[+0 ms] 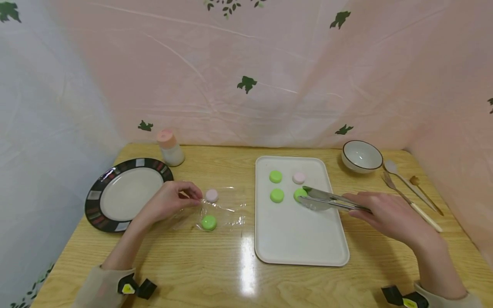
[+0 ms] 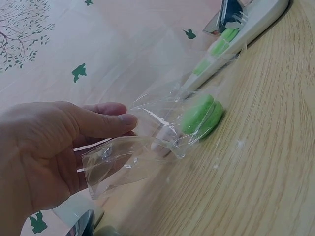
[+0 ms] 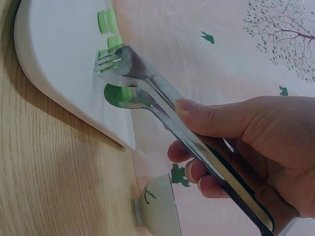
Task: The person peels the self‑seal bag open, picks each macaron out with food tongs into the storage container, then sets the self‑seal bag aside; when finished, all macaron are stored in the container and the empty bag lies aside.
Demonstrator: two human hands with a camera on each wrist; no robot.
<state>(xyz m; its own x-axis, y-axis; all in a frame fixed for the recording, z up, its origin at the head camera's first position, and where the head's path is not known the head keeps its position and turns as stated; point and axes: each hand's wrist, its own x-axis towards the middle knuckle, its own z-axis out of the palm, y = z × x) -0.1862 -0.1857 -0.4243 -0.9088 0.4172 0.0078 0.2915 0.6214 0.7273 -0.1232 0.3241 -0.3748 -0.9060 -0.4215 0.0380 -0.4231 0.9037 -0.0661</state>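
My left hand pinches the edge of a clear plastic bag between thumb and fingers. Inside or under the film lie a green macaron and a pale pink macaron; the left wrist view shows the green one through the plastic. In my right hand I hold metal tongs, one end fork-tined and the other spoon-shaped. Their tips are at a green macaron on the white tray. Whether they squeeze it I cannot tell. Two more green macarons and a pink macaron sit nearby.
A dark-rimmed oval plate lies left, partly behind the left forearm. Behind it stands a pink-capped shaker. To the right are a white bowl, a fork, a silver spoon and a small gold-coloured utensil.
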